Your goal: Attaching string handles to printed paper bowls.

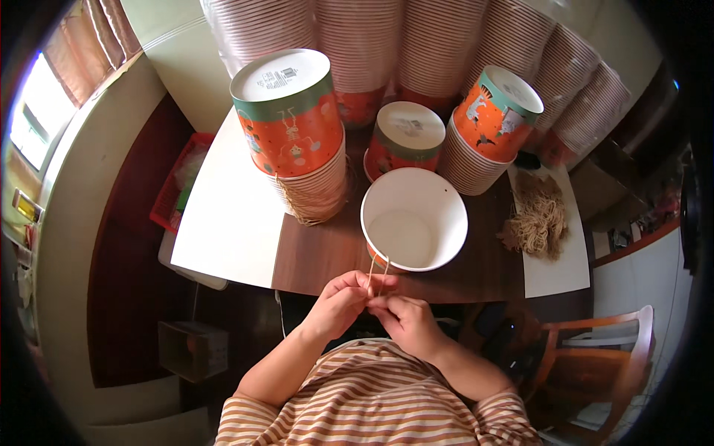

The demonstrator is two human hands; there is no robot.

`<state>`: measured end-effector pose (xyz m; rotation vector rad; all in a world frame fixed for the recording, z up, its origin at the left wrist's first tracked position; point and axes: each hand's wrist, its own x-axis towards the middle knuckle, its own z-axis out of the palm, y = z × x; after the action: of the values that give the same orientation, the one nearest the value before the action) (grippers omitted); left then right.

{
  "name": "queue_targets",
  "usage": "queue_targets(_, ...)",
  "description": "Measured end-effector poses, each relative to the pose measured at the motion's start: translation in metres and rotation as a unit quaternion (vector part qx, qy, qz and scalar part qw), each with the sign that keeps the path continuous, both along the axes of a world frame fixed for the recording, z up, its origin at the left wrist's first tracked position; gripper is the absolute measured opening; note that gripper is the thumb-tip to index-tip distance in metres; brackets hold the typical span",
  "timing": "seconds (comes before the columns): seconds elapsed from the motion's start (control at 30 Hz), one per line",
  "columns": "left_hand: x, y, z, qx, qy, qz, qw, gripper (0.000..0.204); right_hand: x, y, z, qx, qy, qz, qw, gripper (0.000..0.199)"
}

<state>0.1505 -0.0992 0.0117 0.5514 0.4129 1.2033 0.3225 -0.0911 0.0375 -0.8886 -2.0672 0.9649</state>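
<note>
At the near edge of the tabletop (pixel 327 253), both hands pinch a thin string tied to a white paper bucket (pixel 414 218).

Left hand (pixel 341 301) and right hand (pixel 405 320) meet just below the bucket's rim, fingers closed on the two ends of the beige string (pixel 378 273), which hangs from the bucket's near side. This open bucket stands upright near the front edge. Behind it are upside-down stacks of orange and green buckets (pixel 294 119), and a loose heap of strings (pixel 537 219) lies on a white sheet (pixel 554 279) at the right edge. A wooden chair (pixel 602 357) stands at the lower right.
</note>
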Motion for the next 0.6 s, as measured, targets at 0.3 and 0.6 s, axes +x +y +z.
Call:
queue_targets(0.3, 0.001, -0.013, 0.007, 0.1, 0.397, 0.173, 0.896, 0.003, -0.004, 0.004, 0.005, 0.012, 0.07, -0.111, 0.991, 0.011)
queue_targets(0.6, 0.002, -0.011, 0.024, 0.263, 0.577, 0.194, 0.749, 0.013, -0.016, 0.007, -0.002, -0.137, 0.156, -0.111, 0.972, 0.011)
